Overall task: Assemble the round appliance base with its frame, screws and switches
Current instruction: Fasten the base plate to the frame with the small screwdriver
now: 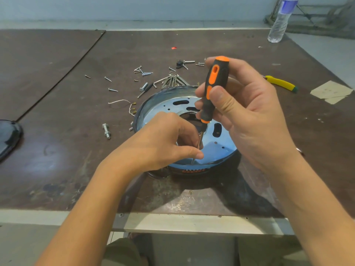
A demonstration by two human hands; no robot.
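Near the tabletop's front edge the round appliance base (159, 107) sits open side up: stiff thin metal, probably light and slick, best steadied by its rim. Inside it the left hand (165, 143) pinches the screwdriver (213, 89) low on its shaft, and the right hand (245, 116) grips its handle. Loose screws (112, 90) and hex keys (169, 80) crowd the far rim; a water bottle (280, 22) stands at the far right corner.

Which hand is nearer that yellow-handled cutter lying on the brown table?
Right. The right hand, gripping the orange-and-black screwdriver, sits just left of the yellow-handled cutter; the left hand is farther left, pinching the screwdriver's shaft over the round metal base.
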